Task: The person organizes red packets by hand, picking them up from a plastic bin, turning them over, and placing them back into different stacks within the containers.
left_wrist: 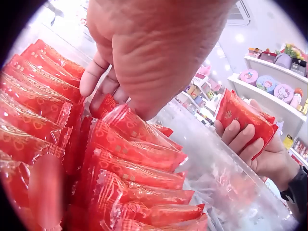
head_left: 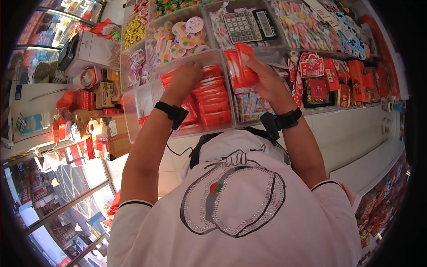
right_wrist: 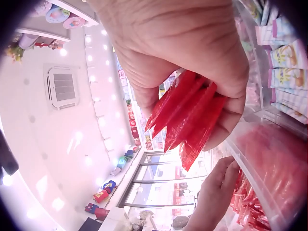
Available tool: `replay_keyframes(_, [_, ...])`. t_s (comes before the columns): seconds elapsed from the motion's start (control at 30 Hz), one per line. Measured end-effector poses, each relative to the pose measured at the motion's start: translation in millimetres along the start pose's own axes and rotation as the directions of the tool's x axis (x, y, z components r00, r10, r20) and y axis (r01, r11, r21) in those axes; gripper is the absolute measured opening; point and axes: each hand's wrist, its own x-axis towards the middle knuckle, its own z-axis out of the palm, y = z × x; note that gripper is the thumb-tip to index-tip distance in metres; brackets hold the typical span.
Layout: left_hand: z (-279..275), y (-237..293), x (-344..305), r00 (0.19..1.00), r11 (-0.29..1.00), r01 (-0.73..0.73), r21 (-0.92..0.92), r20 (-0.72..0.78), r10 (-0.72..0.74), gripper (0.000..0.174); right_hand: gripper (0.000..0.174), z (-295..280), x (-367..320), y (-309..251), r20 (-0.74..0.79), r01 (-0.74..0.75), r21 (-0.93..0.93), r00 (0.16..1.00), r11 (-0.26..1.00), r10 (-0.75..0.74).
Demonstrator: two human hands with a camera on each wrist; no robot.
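Note:
My right hand grips a small stack of red packets, raised over the bins. In the right wrist view, thumb and fingers wrap round the stacked packets, whose pointed ends fan out below. My left hand is down at the far end of a clear plastic bin with more red packets in rows. In the left wrist view, the curled fingers pinch a red packet at the end of a row. The shiny wrappers carry gold patterns. The left thumb is mostly hidden.
Beyond are compartments with gold-wrapped sweets, round-headed lollipops and a calculator on top of wrapped sweets. Patterned packets fill the bin below my right hand. Red festive goods stand right; boxes sit left.

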Motion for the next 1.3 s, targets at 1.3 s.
replay_keyframes(1.3, [-89,64,-29,0.892,0.286,0.364,-0.886,0.243,-0.382,0.061,0.041,57,40,32,0.141,0.067,-0.434,0.99,0.898,-0.006])
